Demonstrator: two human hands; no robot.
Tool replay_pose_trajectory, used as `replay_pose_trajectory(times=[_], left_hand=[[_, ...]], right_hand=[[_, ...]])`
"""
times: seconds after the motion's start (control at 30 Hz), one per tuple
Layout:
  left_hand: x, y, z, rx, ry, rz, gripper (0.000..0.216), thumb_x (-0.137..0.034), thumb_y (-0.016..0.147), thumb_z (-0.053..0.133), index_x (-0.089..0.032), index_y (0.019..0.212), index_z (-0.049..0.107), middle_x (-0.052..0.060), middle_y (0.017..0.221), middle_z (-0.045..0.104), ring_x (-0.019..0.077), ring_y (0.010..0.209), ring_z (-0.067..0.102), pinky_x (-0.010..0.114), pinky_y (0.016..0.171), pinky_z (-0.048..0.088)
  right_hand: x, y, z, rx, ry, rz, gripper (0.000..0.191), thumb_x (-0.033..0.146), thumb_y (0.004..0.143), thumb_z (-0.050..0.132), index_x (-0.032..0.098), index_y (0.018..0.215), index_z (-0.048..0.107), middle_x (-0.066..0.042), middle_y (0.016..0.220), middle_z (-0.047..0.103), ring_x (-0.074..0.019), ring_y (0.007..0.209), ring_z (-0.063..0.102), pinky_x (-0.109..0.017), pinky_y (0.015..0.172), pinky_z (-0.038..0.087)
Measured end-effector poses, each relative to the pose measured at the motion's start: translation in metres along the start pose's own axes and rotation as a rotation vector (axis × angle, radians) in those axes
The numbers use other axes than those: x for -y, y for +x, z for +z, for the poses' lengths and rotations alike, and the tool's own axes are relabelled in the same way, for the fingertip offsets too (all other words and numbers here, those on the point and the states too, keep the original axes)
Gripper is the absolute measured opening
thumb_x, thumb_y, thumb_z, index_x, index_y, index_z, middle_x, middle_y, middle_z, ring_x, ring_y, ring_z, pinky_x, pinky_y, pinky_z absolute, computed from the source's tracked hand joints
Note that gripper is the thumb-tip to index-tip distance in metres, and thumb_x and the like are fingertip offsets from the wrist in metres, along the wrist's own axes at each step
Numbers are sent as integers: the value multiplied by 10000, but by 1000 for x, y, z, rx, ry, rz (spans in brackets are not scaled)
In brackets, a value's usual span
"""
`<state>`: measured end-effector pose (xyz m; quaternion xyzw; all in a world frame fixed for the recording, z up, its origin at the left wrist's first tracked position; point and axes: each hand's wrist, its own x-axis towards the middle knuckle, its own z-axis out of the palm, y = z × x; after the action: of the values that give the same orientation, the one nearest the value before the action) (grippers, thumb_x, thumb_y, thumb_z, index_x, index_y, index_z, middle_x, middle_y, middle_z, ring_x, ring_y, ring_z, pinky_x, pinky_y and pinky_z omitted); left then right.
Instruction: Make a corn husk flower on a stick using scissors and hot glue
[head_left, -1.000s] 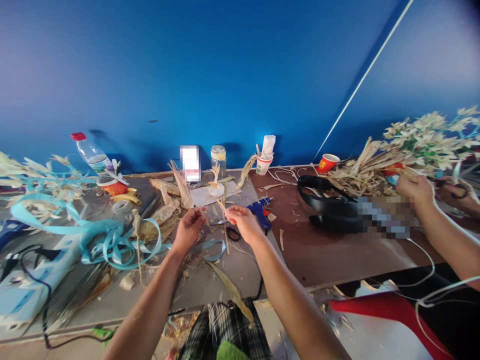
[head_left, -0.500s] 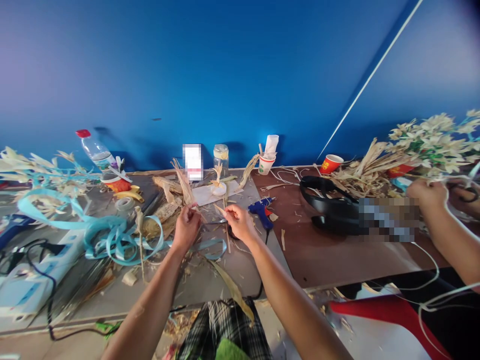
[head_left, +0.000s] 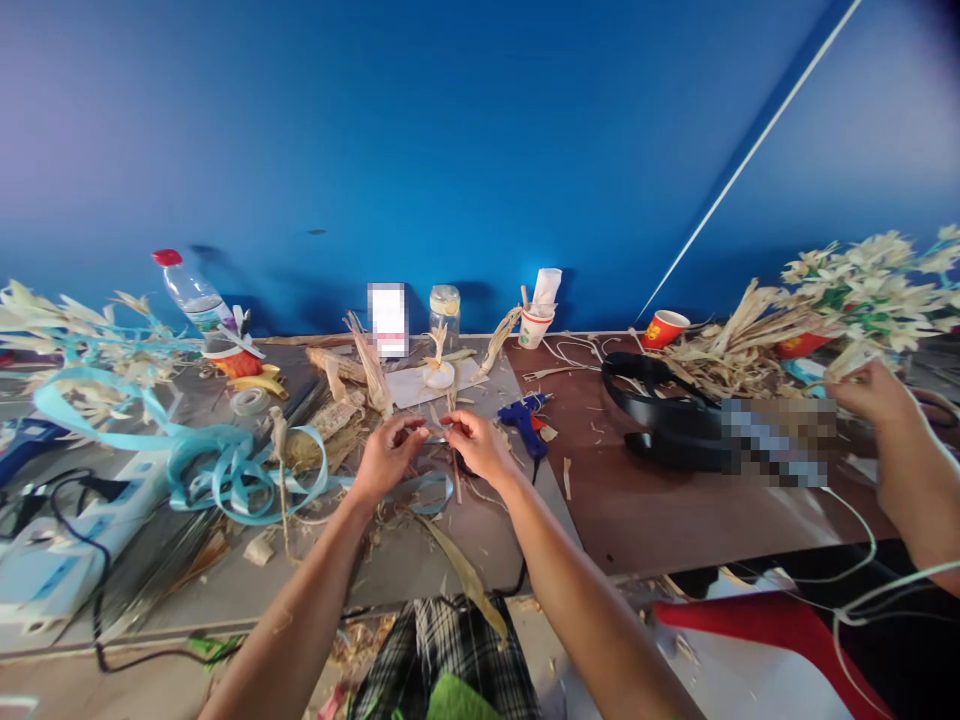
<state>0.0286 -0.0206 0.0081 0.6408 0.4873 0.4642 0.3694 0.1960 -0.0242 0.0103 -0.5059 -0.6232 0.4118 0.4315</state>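
My left hand [head_left: 390, 455] and my right hand [head_left: 481, 446] meet at the fingertips above the grey table. Both are closed in a pinch on a small pale strip of corn husk [head_left: 434, 434], mostly hidden by the fingers. Just beyond them, a little husk flower [head_left: 439, 345] stands up from a white round base [head_left: 439, 375] on a sheet of white paper [head_left: 403, 391]. A blue glue gun [head_left: 517, 418] lies to the right of my right hand. Dried husks [head_left: 369, 375] rest behind my left hand.
Tangled blue ribbon [head_left: 225, 470], a white power strip [head_left: 67, 560] and a tilted bottle [head_left: 193, 300] occupy the left. A lidded jar [head_left: 445, 308] and paper cup [head_left: 535, 327] stand by the wall. At right are a black headband-like object [head_left: 667, 400] and a co-worker's hand [head_left: 874, 395].
My hands, apart before, have come together at the fingertips, the left moving right. The co-worker's near hand has shifted slightly right.
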Motion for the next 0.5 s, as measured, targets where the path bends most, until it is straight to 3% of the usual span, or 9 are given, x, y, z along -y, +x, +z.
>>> replay_pose_trajectory(times=[0.17,0.37,0.5], left_hand=[[-4,1,1,35,46,-18,196,-328,735,566,-163,646,620,-14,561,517,112,545,433,208,508,333],[-1,3,-3,-38,29,-57,205,-335,746,548,-159,649,585,-41,522,447,96,510,384,204,487,300],[3,4,-3,-53,16,-68,196,-340,728,566,-157,666,597,-42,528,456,95,510,385,208,492,301]], right_hand=[[-1,1,1,-16,88,-2,326,258,706,540,159,1014,573,32,628,558,-119,592,533,-235,594,411],[-10,8,-5,-256,331,54,328,339,703,571,151,971,582,25,608,539,-115,558,511,-233,549,388],[-11,7,-7,-244,300,42,344,456,772,509,146,818,651,15,570,509,-104,533,457,-228,527,343]])
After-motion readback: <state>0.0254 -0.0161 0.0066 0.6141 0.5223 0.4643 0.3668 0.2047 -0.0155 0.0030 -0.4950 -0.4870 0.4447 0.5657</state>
